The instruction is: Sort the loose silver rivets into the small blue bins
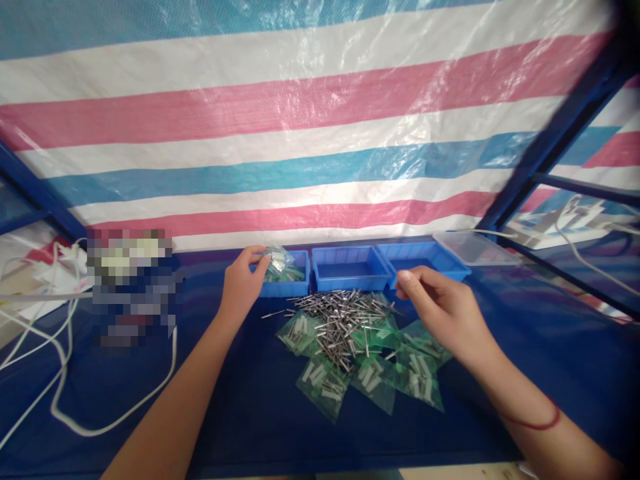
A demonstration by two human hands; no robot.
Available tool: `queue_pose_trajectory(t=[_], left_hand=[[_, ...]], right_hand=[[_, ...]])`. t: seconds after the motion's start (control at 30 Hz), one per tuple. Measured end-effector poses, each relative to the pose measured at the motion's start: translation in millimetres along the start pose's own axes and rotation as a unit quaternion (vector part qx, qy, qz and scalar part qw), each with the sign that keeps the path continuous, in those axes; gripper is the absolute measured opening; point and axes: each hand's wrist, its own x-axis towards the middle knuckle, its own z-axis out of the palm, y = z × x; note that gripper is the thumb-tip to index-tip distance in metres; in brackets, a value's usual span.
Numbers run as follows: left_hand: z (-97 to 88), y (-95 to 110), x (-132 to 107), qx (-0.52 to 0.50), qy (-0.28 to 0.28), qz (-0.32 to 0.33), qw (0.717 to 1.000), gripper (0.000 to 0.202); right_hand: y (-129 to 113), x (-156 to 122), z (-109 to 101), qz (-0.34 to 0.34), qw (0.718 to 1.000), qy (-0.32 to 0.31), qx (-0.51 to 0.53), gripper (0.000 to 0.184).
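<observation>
Bag (278,259), small and clear, gripped at its top by thumb and fingers of the left hand (241,283), held over the leftmost blue bin (286,291), which has similar bags in it. Right hand (440,307): fingers (407,277) drawn together at the tips; whether a pin sits between them cannot be told. Pins (340,320): loose heap on the desk (250,413), just below and left of the right hand, the nearer one, shafts lying every way. Filled green bags (323,380) ring the heap's near side. Middle bin (350,270) bare inside.

striped tarp (320,100) behind; white cable (90,432) at left.
</observation>
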Motion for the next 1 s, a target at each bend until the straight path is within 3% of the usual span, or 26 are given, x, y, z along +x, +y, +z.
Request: queue_pose_trajectory(t=[0.1, 0.2, 0.33, 0.57, 0.8, 0.9, 1.0], left_hand=[[3.9, 1.3, 1.0, 0.137, -0.054, 0.035, 0.988, 0.023], [7.8, 8.1, -5.5, 0.221, -0.038, 0.076, 0.971, 0.026], [8.4, 14.1, -13.7, 0.229, -0.018, 0.105, 0.967, 0.026], [6.9, 29.4, -25.4, 0.134, -0.032, 0.197, 0.971, 0.021], [7.6, 39.9, -36.2, 0.058, -0.057, 0.231, 0.969, 0.018], [6.6, 45.8, -42.9, 0.015, -0.079, 0.248, 0.965, 0.019], [8.3, 54.6, -52.0, -0.033, -0.12, 0.256, 0.959, 0.022]], right_hand=[[16.1, -29.3, -20.2, -0.007, 0.993, -0.065, -0.099, 0.034], [32.3, -58.7, -33.8, -0.059, 0.979, -0.115, -0.158, 0.027], [47.5, -77.5, -42.0, -0.071, 0.957, -0.157, -0.233, 0.044], [47.2, -66.9, -31.9, -0.054, 0.969, -0.125, -0.207, 0.029], [42.2, -62.1, -21.9, -0.064, 0.971, -0.101, -0.207, 0.027], [32.1, -49.4, -25.6, -0.019, 0.986, -0.111, -0.121, 0.023], [16.2, -24.9, -21.6, 0.047, 0.992, -0.113, 0.031, 0.025]])
